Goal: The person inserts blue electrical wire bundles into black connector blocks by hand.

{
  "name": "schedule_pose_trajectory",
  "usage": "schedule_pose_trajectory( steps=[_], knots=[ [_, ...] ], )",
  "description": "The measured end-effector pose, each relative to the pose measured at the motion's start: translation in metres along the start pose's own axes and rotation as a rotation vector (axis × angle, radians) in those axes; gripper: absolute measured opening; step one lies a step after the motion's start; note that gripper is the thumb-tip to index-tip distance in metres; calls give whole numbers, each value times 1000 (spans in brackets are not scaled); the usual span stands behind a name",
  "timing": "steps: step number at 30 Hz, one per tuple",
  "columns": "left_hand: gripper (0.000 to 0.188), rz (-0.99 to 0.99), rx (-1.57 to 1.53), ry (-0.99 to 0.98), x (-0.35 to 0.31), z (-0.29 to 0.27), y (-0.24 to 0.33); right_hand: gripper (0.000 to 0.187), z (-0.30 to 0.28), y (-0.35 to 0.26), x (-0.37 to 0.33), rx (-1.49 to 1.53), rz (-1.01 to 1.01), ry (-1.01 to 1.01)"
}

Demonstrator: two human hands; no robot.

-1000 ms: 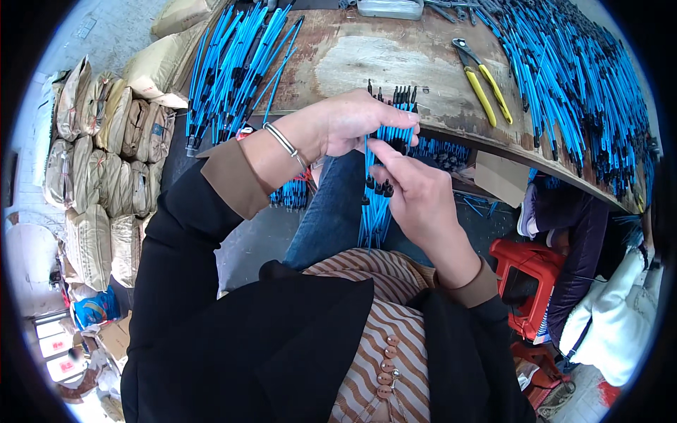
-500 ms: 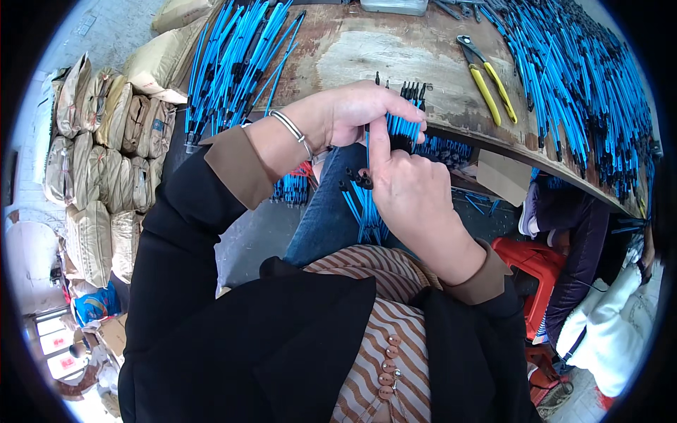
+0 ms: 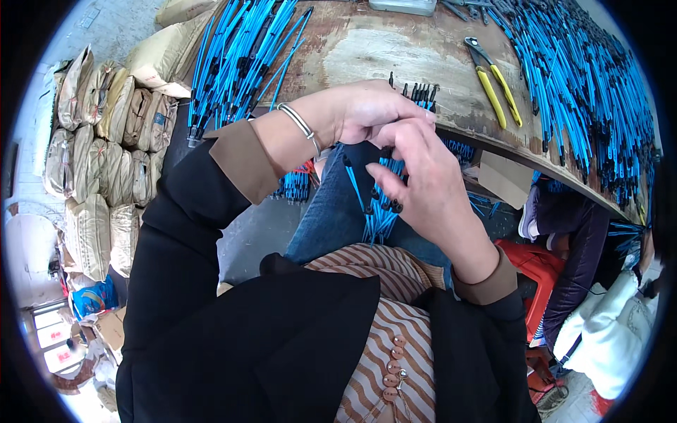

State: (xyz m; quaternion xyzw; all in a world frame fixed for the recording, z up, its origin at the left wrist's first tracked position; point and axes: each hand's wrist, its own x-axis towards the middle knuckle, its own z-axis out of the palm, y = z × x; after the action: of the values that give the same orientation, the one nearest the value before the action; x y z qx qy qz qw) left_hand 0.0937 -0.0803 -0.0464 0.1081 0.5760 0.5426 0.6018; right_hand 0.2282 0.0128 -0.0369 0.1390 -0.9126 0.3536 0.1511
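My left hand (image 3: 374, 111) is closed round a bundle of thin blue rods, whose black tips (image 3: 422, 93) stick out beyond its fingers over the table's near edge. Close against it, my right hand (image 3: 430, 173) has bent fingers, with its thumb standing apart from the index finger. Behind and below the right thumb, more blue rods with black ends (image 3: 381, 218) fan upward over my lap. My hands hide the middle of the held bundle, and whether the right fingertips touch a rod is hidden.
Yellow-handled pliers (image 3: 493, 83) lie on the worn wooden table (image 3: 374, 53). Blue rods are heaped at the far left (image 3: 243, 60) and right (image 3: 578, 92). Stacked sacks (image 3: 95, 166) stand at left. A red stool (image 3: 532, 275) and another person's leg (image 3: 582, 240) are at right.
My right index finger, which was stretched toward the left hand, is now bent, and its thumb has come away. The right hand has turned and shows more rods beneath it. My left hand keeps its hold.
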Motion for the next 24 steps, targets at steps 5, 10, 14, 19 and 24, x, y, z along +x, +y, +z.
schedule_pose_trajectory(
  steps=[5,10,14,19,24],
  knots=[
    [22,33,86,186,-15,25,14,36,11,-4,-15,980,104,-93],
    [23,224,156,192,-12,20,5,45,19,-24,-31,1718,737,-105],
    [23,317,65,116,-3,16,-6,49,17,-19,-32,1093,710,-266],
    [20,299,9,135,-3,18,-7,54,36,-11,-37,40,114,242],
    [20,296,49,181,-1,17,-4,54,43,-19,-36,299,173,184]
  ],
)
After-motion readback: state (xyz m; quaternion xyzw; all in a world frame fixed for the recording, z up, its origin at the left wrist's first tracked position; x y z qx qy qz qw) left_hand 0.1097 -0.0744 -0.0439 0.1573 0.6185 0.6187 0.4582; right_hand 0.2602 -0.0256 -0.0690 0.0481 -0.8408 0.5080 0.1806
